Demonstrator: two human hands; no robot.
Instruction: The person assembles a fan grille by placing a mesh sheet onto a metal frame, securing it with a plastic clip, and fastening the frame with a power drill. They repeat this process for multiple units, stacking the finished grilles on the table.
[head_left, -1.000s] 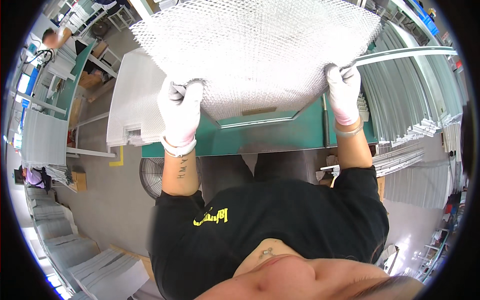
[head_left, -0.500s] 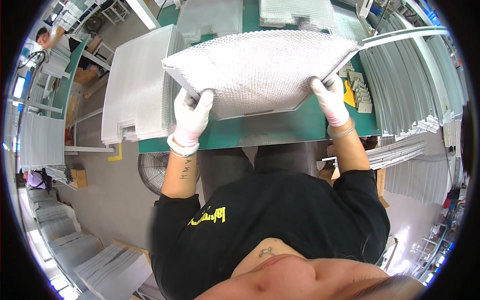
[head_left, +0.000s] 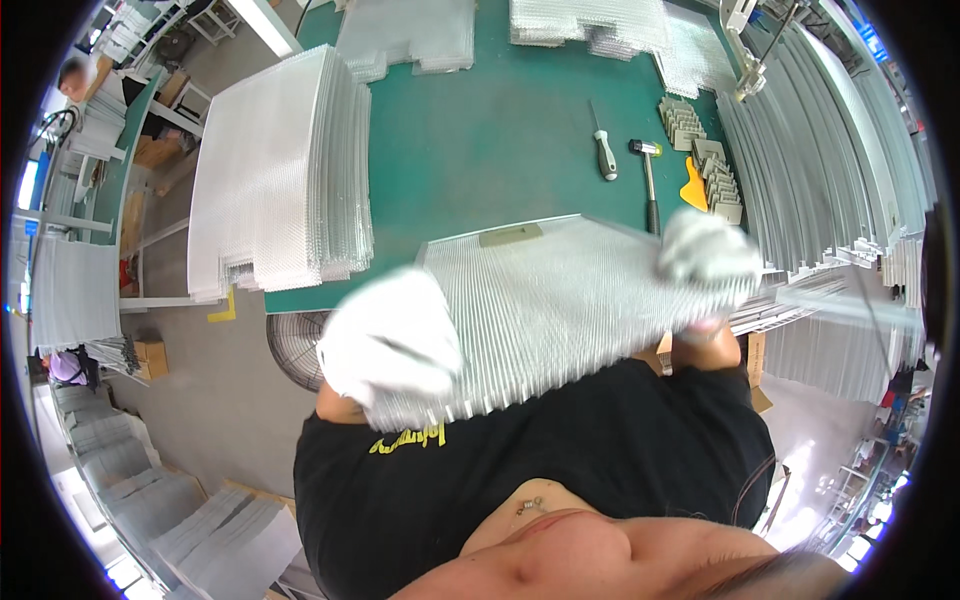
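Where the worktop (head_left: 480,130) ends at its near edge, a silver mesh panel (head_left: 560,310) is held at both ends, overhanging that edge. Left hand (head_left: 392,335): fingers folded over the panel's left end. Right hand (head_left: 705,248): fingers closed on the right end; blur hides their exact spacing. Left hand sits nearer the torso (head_left: 540,450) than the right. Panel long axis: left to right, right end angled away from the torso. The side bearing a tan patch (head_left: 510,236) faces the worktop's far edge. A panel stack (head_left: 265,170) occupies the left edge. Near the right edge lie a screwdriver (head_left: 606,158), a hammer (head_left: 649,185) and a yellow scraper (head_left: 692,190).
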